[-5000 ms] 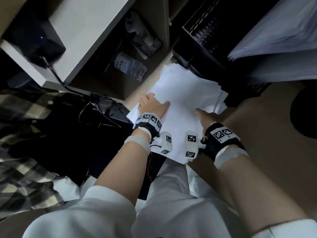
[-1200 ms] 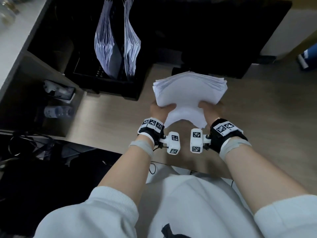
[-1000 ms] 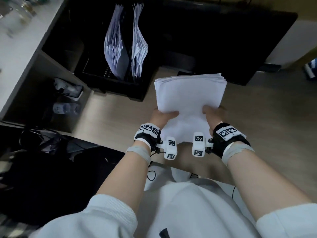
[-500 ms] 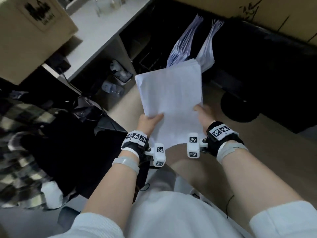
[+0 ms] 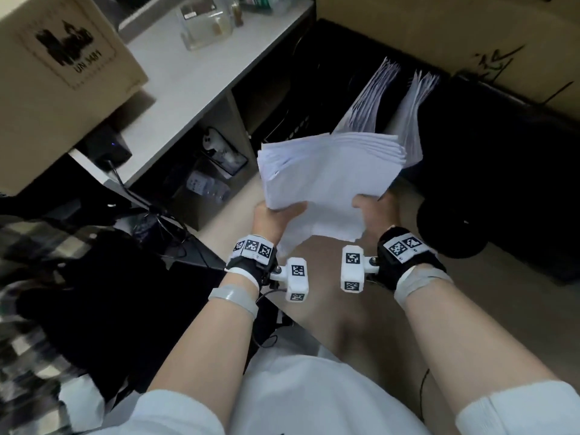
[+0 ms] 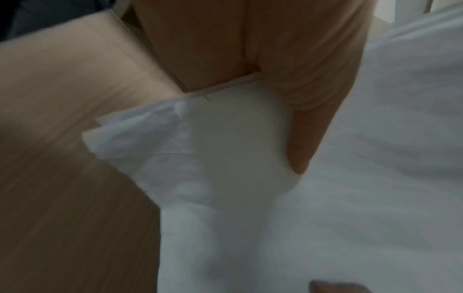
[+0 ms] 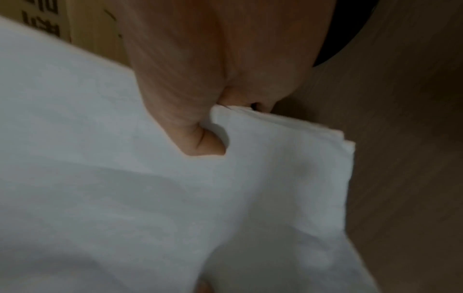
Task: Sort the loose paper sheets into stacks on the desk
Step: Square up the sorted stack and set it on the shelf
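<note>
A thick stack of white paper sheets point(image 5: 326, 180) hangs in the air above the wooden desk point(image 5: 351, 309), its far edge fanned. My left hand point(image 5: 276, 218) grips the stack's near left corner, thumb on top point(image 6: 313, 123), the sheets point(image 6: 225, 158) bent under it. My right hand point(image 5: 373, 211) grips the near right corner, thumb pressed into the paper point(image 7: 195, 138), where the stack point(image 7: 275, 168) curls. Two more bundles of sheets point(image 5: 373, 98) stand upright in a black file rack point(image 5: 292, 127) behind.
A white shelf unit point(image 5: 188, 83) with a cardboard box point(image 5: 56, 73) and jars stands at the left. Its lower cubby holds a water bottle point(image 5: 204, 188). Black equipment point(image 5: 508, 171) fills the right back. Dark clothing and cables point(image 5: 94, 277) lie left of the desk.
Both hands lifted the stack off the desk and have kept hold of it. Since half a second ago the sheets have tipped flatter, their far edge now fanned; my head view has swung.
</note>
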A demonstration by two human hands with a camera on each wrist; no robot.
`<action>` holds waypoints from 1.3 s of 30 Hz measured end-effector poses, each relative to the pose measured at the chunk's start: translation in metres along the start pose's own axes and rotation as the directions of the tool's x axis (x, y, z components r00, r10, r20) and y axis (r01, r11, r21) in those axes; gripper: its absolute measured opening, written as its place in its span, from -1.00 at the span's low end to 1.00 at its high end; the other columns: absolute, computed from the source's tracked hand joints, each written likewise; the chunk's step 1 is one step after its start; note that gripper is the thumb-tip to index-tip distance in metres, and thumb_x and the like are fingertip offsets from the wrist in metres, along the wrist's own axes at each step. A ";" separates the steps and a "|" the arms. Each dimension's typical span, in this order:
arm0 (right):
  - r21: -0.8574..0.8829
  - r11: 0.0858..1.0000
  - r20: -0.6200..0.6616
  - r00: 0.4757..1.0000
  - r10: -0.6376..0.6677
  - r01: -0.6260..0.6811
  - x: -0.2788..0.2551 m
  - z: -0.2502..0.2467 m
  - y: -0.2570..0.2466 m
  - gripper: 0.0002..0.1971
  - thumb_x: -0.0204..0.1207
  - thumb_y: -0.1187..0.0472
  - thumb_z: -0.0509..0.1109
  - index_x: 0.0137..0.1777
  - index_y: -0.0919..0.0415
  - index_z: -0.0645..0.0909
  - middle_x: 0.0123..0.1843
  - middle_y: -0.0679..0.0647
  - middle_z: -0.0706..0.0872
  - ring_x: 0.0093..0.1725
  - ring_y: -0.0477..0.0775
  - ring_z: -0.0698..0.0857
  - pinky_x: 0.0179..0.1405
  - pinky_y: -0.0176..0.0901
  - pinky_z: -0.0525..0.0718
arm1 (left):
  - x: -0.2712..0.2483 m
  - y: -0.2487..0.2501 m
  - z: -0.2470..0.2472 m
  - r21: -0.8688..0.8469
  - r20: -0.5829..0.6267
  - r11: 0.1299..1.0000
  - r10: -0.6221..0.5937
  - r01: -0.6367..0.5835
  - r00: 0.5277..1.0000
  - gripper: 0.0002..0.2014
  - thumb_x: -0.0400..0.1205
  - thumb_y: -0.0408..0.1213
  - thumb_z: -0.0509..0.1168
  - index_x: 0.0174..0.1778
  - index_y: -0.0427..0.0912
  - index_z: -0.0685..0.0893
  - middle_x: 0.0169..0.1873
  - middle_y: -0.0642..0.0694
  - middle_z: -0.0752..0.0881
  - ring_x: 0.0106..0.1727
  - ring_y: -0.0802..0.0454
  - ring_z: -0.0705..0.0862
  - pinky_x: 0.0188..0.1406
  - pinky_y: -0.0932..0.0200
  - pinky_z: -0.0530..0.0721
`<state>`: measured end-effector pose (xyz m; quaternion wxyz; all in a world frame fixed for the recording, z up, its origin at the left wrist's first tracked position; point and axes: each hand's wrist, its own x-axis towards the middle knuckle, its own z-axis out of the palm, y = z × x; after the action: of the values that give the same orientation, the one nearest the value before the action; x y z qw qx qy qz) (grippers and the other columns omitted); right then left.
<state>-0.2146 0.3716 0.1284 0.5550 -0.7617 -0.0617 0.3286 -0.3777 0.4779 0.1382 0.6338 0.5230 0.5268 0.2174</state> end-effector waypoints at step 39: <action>0.030 0.999 0.391 0.919 -0.051 0.042 0.064 0.108 -0.063 -0.35 0.64 0.18 0.31 0.71 0.00 0.19 0.69 0.02 0.30 0.61 -0.07 0.33 0.44 -0.18 0.38 | 0.090 0.025 -0.062 0.338 -0.345 0.933 0.244 -0.123 0.906 -0.67 0.73 -0.13 0.28 -0.08 -0.37 0.71 -0.20 -0.41 0.70 -0.23 -0.29 0.46 -0.25 0.14 0.36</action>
<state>-0.2091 0.5116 0.1382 0.5471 -0.6732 -0.1858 0.4615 -0.3950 0.5881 0.1274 0.4063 0.6108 0.6150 0.2892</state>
